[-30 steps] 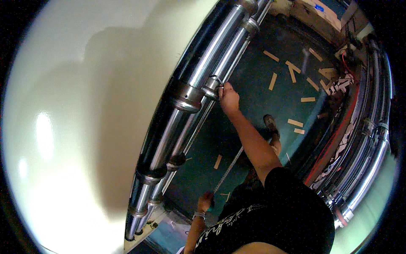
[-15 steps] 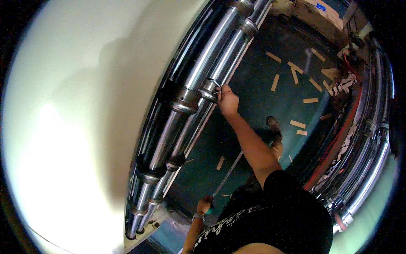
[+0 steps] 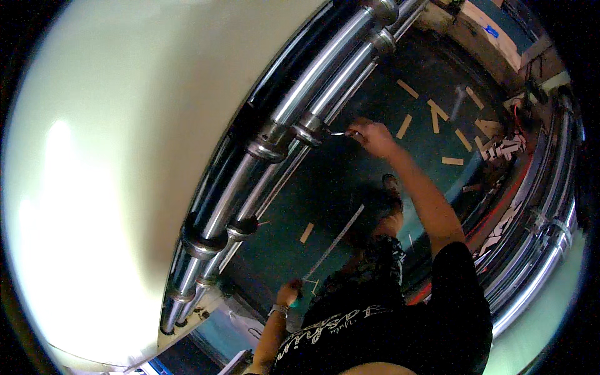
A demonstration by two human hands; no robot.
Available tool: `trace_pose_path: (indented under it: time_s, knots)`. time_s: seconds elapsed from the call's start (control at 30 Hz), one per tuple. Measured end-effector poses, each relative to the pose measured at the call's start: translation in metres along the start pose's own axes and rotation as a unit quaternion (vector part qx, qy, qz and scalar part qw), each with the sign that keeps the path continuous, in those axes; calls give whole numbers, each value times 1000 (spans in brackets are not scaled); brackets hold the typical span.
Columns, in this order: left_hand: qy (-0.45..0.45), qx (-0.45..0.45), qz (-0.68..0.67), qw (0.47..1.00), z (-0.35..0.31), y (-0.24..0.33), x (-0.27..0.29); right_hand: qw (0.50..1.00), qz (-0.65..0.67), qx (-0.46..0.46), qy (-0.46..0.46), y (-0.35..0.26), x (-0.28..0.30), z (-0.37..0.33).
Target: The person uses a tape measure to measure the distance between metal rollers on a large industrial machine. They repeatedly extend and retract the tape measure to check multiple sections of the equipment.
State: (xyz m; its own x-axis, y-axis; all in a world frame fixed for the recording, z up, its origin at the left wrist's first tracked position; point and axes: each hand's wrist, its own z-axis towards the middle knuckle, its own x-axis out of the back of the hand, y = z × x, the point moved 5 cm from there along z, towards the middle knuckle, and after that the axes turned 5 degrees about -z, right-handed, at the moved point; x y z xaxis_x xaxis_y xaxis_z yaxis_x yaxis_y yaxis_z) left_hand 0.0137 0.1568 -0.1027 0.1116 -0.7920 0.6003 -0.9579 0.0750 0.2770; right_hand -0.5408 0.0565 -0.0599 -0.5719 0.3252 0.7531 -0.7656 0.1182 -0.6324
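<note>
My right hand [image 3: 377,139] is closed around a thin bent metal hex key [image 3: 338,133]. The key's tip points at a steel collar [image 3: 307,130] on the thinner chrome shaft; whether it sits in the collar is too blurred to tell. Low in the picture, my left hand [image 3: 289,292] is wrapped round a tape measure [image 3: 294,304], whose greenish case shows only in part. Its pale blade [image 3: 337,237] sticks out, extended toward the upper right over the dark floor.
Parallel chrome shafts [image 3: 325,59] with several collars run along a large cream sheet [image 3: 112,156] on the left. Tan strips [image 3: 435,117] lie scattered on the dark floor. Another bank of shafts [image 3: 544,262] stands at the right, beside a heap of white scraps [image 3: 505,149].
My right hand has swung rightward, away from the shaft, with the hex key now lying more level. My left hand still grips the tape measure, slightly lower left as the view shifts.
</note>
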Motion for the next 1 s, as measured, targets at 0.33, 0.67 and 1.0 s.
trace_pose_path:
  time_s: [0.33, 0.67, 1.0]
  knots:
    - [-26, -87, -91, 992, 23, -29, -42, 963, -166, 204, -64, -7, 18, 54]
    - [-35, -173, 77, 981, 41, 20, -20, 931, -182, 302, -93, 7, 9, 72]
    - [-143, -77, 121, 979, 55, 54, -4, 965, -61, 241, 83, 10, 6, 38]
